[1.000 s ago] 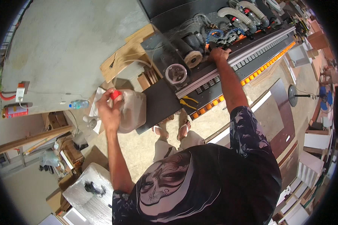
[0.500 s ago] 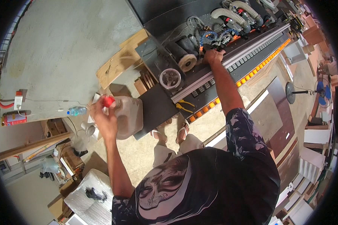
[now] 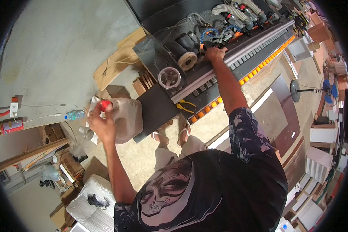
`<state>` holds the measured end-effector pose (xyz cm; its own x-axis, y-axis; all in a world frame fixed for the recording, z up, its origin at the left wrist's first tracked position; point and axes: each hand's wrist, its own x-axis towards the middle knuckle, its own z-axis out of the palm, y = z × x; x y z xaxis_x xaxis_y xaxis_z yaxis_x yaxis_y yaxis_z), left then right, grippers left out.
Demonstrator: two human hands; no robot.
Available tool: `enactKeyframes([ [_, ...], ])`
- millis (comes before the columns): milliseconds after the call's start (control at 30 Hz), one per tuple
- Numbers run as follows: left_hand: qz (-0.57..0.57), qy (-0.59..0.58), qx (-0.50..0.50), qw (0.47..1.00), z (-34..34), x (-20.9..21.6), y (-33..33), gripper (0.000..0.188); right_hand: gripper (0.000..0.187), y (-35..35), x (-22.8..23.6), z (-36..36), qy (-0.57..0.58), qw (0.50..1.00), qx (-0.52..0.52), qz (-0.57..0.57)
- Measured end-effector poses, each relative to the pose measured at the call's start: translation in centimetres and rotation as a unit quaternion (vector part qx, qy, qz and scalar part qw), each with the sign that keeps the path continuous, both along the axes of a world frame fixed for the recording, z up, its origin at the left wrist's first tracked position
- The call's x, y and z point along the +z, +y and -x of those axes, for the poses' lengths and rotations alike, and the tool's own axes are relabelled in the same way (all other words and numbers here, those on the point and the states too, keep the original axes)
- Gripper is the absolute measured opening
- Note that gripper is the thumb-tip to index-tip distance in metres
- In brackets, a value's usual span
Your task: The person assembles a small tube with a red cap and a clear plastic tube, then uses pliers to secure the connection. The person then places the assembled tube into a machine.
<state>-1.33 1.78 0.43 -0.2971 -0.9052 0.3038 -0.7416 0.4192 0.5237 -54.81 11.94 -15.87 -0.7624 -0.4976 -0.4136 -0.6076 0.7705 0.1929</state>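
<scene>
My left hand [image 3: 103,123] pinches a red cap [image 3: 104,104] at the neck of a large translucent plastic jug [image 3: 130,120]. Whether the cap touches the jug's mouth cannot be told. Stretched out to the far side, my right hand [image 3: 215,55] reaches into an edge-banding-type machine [image 3: 193,42]. Its fingers curl around a dark part beside a blue coiled hose [image 3: 209,33], and that part is mostly hidden. A pale round brush wheel [image 3: 187,61] sits just left of this hand.
Yellow-handled pliers [image 3: 186,106] lie on the machine's near end, by a clear-topped round container [image 3: 169,78]. Orange rollers [image 3: 247,80] line its edge. A water bottle [image 3: 74,115] stands left of the jug. A standing fan [image 3: 328,91] is at the far right.
The whole view has shifted slightly, so things sit a little further left. My left hand stays on the red cap, now covering more of it. My right hand keeps its place at the machine.
</scene>
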Motion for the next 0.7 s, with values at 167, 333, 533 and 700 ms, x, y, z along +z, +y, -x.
enactKeyframes([
  [167, 0.058, -0.013, -0.021, 0.998, 1.4, 0.4, 0.8, 0.041, 0.053, 0.3, 0.2, -0.2, -0.002, 1.000, 0.001, 0.009],
  [333, 0.033, -0.030, 0.016, 0.999, -0.3, -0.6, 0.7, 0.045, 0.053, 0.4, -0.1, -1.4, 0.008, 1.000, 0.025, -0.006],
  [533, 0.018, -0.012, -0.031, 0.999, 0.4, -1.8, 0.8, 0.043, 0.046, -0.2, 1.7, -1.7, -0.025, 0.999, 0.008, -0.033],
  [700, 0.071, -0.048, 0.051, 0.995, 1.9, 1.8, 1.6, 0.040, 0.042, 0.1, 0.4, -0.5, -0.018, 1.000, 0.007, -0.020],
])
